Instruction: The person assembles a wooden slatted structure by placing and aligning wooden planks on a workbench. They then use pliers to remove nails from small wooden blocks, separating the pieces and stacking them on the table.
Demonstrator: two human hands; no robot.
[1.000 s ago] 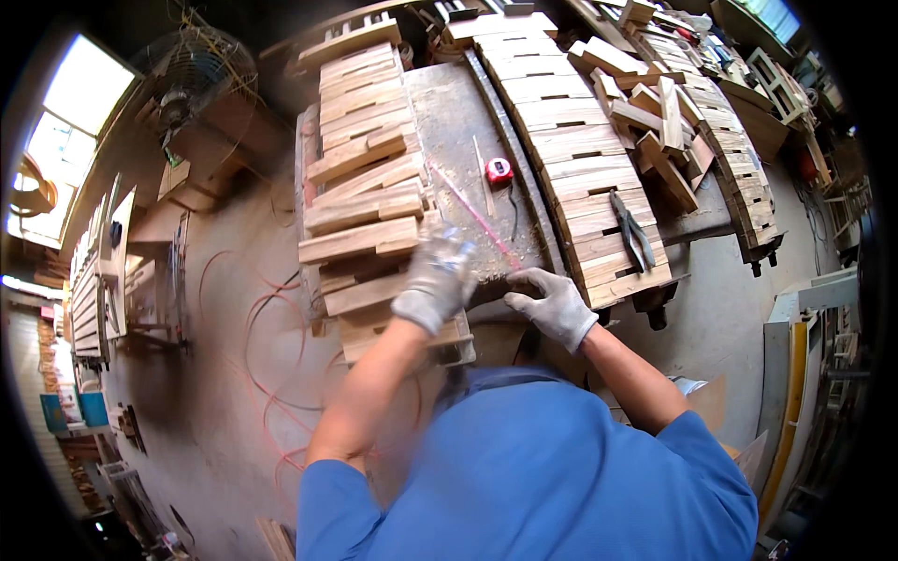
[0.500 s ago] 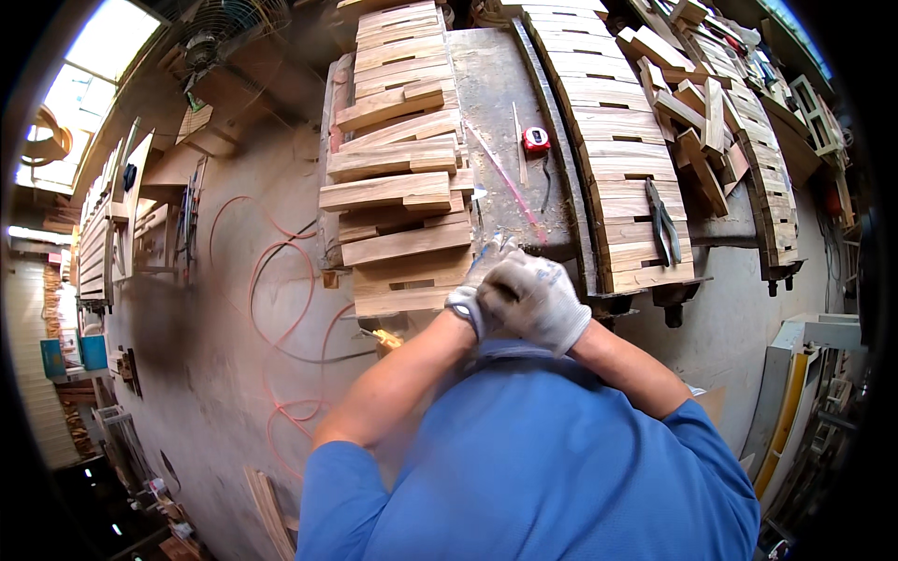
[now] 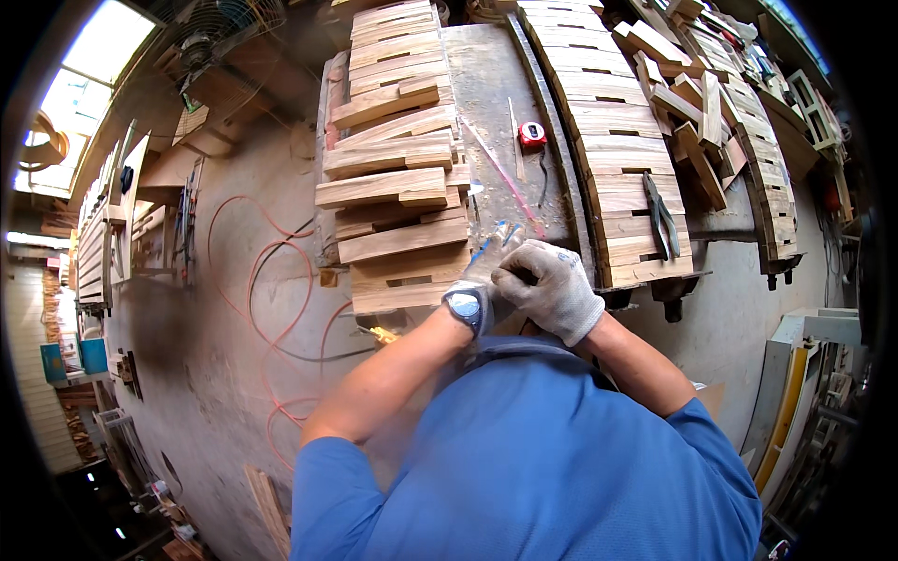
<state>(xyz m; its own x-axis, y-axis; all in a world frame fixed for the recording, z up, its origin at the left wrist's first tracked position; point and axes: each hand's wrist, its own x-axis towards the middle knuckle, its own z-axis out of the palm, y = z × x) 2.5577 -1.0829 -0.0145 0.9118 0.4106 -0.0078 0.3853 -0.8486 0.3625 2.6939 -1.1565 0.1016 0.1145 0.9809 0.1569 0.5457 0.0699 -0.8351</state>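
Both my hands wear pale work gloves and meet in front of my chest, at the near end of the bench. My left hand, with a watch at its wrist, stretches its blue-marked fingers forward, partly hidden by the other hand. Curled against it is my right hand, its fingers closed at the left glove; whatever they pinch is hidden. Just left of the hands lies a row of notched wooden pieces, several stacked askew. Beyond the hands, a red and white tape measure rests on the bench top.
Right of the bench top runs another row of slotted wooden pieces with pliers on it. Loose blocks are heaped farther right. A red hose loops over the floor at left. A fan stands far left.
My hands have shifted slightly; the watch face now shows more fully. My right hand has moved a little rightward, and more of the left glove's blue-marked fingers shows.
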